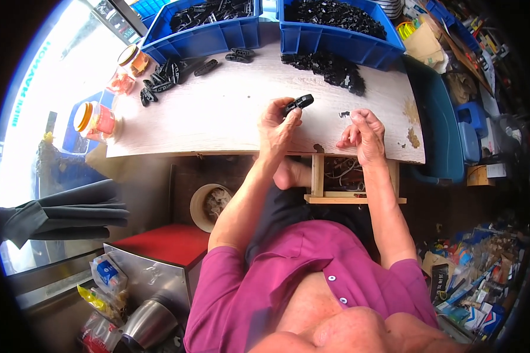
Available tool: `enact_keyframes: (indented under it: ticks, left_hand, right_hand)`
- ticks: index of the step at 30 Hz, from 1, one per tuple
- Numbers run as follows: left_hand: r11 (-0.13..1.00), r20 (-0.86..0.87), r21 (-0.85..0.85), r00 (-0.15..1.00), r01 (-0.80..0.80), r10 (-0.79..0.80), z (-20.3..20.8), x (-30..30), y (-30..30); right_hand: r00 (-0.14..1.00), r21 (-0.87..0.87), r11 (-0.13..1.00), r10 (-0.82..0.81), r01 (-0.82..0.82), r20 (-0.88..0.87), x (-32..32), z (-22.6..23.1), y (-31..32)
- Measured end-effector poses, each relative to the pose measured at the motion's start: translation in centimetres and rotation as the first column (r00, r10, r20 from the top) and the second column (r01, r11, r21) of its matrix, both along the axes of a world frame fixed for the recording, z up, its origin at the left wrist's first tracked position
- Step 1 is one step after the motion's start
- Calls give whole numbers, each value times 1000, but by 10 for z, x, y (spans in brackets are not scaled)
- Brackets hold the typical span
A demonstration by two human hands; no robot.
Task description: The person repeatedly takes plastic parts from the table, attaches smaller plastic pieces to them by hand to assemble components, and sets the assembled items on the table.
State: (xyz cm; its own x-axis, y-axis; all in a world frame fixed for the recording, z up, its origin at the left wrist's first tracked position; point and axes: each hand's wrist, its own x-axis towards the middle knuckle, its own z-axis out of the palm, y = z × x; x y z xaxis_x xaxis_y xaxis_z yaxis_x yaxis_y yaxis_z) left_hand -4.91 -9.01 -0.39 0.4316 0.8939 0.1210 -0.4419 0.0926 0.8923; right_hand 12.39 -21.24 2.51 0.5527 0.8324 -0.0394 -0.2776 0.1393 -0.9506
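Above the pale wooden table, my left hand grips a black oval plastic part between thumb and fingers. To its right, my right hand has its thumb and forefinger pressed together; whatever lies between them is too small to make out. Close to those fingertips, a small dark toothed piece shows against the tabletop. Farther back lies a spread of small black pieces. Several black oval parts are heaped at the back left, with a few more beside them.
Two blue bins full of black parts line the back edge. Lidded jars stand at the left edge. Below the table's front are an open drawer and a round bucket. A teal tub stands at the right.
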Motion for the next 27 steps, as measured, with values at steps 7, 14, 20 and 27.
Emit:
enact_keyframes:
  ticks: [7,14,20,27]
  left_hand:
    - [670,-519,740,681,58,516,10,9,9]
    - [550,-707,704,520,450,480,24,14,15]
    - [509,-736,674,548,536,397,32,1,20]
    - [307,-335,934,739,181,585,12,-1,10]
  right_hand:
    - [1000,-1,1000,-14,14,-2,1,-4,-1]
    - [1000,-17,1000,-1,1,16,0,-5,-1]
    - [1000,-34,999,-7,7,-1,1,-4,-1]
    - [999,12,1000,-27,28,-33,-1,-1,0]
